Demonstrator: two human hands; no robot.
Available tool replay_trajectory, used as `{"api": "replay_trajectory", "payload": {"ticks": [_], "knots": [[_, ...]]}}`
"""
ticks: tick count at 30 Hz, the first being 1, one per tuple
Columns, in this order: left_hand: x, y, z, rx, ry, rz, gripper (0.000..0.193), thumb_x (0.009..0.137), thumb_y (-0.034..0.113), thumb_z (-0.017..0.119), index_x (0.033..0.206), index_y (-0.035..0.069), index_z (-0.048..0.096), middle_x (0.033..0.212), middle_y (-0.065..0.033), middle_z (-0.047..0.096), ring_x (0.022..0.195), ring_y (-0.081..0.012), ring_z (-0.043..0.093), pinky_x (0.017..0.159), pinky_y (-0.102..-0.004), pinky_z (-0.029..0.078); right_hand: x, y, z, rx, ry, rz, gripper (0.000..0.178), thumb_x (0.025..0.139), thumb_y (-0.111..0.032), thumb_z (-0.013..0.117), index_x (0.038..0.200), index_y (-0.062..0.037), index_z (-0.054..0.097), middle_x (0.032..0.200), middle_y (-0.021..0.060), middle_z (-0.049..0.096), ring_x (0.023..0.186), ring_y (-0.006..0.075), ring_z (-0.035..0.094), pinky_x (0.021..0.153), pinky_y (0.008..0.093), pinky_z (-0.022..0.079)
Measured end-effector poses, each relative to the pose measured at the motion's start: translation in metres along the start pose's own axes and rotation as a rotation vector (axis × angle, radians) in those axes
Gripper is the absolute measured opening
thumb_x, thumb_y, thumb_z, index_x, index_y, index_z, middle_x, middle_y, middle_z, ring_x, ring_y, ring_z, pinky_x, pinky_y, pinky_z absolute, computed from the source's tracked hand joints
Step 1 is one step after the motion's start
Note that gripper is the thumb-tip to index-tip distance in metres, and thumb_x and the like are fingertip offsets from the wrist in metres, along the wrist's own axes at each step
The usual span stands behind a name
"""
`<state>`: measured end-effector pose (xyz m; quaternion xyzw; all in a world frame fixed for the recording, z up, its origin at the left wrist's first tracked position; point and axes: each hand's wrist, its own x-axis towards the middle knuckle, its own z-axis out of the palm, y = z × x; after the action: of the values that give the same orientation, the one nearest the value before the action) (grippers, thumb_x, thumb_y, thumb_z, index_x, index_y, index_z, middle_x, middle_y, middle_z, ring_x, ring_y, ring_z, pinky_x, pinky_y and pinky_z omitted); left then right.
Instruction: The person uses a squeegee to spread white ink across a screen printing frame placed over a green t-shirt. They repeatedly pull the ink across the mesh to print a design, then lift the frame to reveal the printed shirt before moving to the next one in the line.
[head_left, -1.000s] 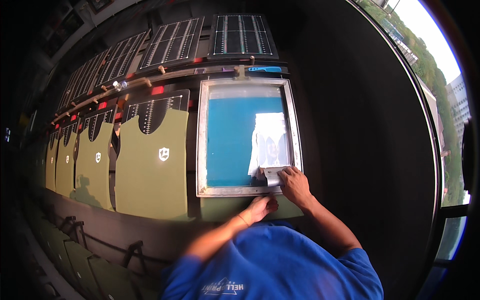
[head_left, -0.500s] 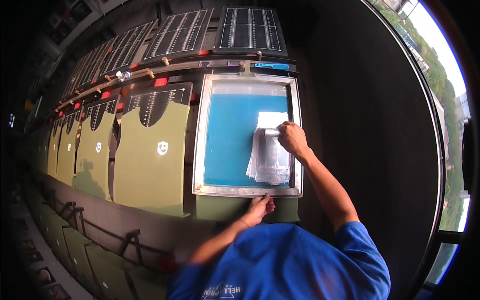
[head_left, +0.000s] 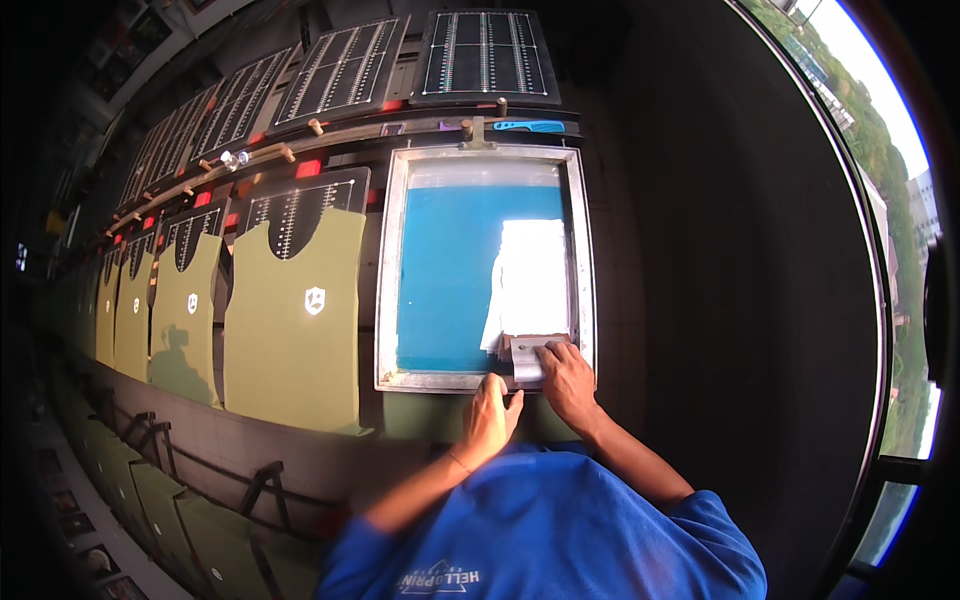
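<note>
My right hand point(head_left: 568, 385) grips a squeegee point(head_left: 527, 362) with a metal handle, tilted low at the near end of the silkscreen frame point(head_left: 585, 250). The blade's edge rests by the near end of a bright white patch of ink point(head_left: 534, 275) on the blue mesh point(head_left: 445, 270). Beside it, my left hand point(head_left: 485, 415) has its fingers curled on the frame's near rim, thumb sticking out to the right. A green fabric piece point(head_left: 425, 415) shows from under the frame; most of it is hidden.
Green shirt panels point(head_left: 295, 340) with small white shield prints lie on boards to the left. Black ruled boards point(head_left: 487, 60) line the far side. A blue flat tool point(head_left: 529, 126) lies on the rail beyond the frame. A window is at far right.
The squeegee has come toward me with my right hand, down to the frame's near end, leaving a smooth white patch. My left hand has shifted left and up onto the near rim.
</note>
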<state>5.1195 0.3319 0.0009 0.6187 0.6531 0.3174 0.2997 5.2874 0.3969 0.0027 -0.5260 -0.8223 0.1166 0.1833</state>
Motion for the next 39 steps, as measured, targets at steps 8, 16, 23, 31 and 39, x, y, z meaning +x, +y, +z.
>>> {"api": "replay_trajectory", "payload": {"ticks": [8, 16, 23, 31, 39], "knots": [[0.175, 0.014, -0.017, 0.29, -0.007, 0.49, 0.044, 0.079, 0.002, 0.068, 0.121, 0.004, 0.057, 0.119, -0.0153, 0.054, 0.11, -0.0357, 0.051, 0.095, -0.0459, 0.044, 0.139, 0.052, -0.005, -0.069, 0.022, -0.022, 0.015, 0.079, -0.004, 0.057, 0.087, -0.0039, 0.07, 0.093, 0.0123, 0.067, 0.093, 0.0307, 0.064, 0.079, 0.0405, 0.054], [0.1, 0.022, -0.019, 0.18, -0.124, 0.537, 0.042, 0.073, -0.004, 0.066, 0.114, -0.003, 0.058, 0.111, -0.0165, 0.057, 0.109, -0.0345, 0.054, 0.095, -0.0438, 0.045, 0.057, -0.001, -0.038, 0.062, -0.025, 0.005, 0.024, 0.08, -0.001, 0.055, 0.1, -0.0028, 0.068, 0.099, 0.0125, 0.067, 0.096, 0.0313, 0.063, 0.083, 0.0399, 0.053], [0.035, 0.002, -0.002, 0.129, -0.185, 0.513, 0.044, 0.072, -0.005, 0.066, 0.115, -0.003, 0.058, 0.117, -0.0165, 0.058, 0.109, -0.0343, 0.055, 0.096, -0.0446, 0.045, -0.017, -0.019, -0.008, 0.033, -0.017, 0.086, 0.026, 0.079, -0.003, 0.06, 0.103, -0.003, 0.066, 0.103, 0.0114, 0.065, 0.096, 0.03, 0.062, 0.081, 0.0395, 0.054], [0.16, -0.001, 0.005, 0.115, -0.071, 0.559, 0.033, 0.073, -0.005, 0.064, 0.105, 0.001, 0.059, 0.107, -0.0133, 0.058, 0.103, -0.0341, 0.053, 0.092, -0.0441, 0.045, 0.101, 0.029, 0.002, -0.012, 0.101, 0.045, 0.017, 0.078, -0.002, 0.057, 0.09, -0.0044, 0.069, 0.093, 0.0104, 0.067, 0.089, 0.03, 0.064, 0.075, 0.04, 0.055], [0.199, 0.015, -0.006, 0.112, -0.081, 0.6, 0.038, 0.071, -0.007, 0.062, 0.108, 0.0, 0.059, 0.104, -0.0155, 0.059, 0.099, -0.0367, 0.054, 0.091, -0.0448, 0.045, 0.139, 0.046, -0.021, -0.043, 0.018, 0.019, 0.02, 0.08, -0.003, 0.056, 0.092, -0.0051, 0.072, 0.095, 0.0129, 0.068, 0.094, 0.0319, 0.065, 0.082, 0.0416, 0.054]]}}
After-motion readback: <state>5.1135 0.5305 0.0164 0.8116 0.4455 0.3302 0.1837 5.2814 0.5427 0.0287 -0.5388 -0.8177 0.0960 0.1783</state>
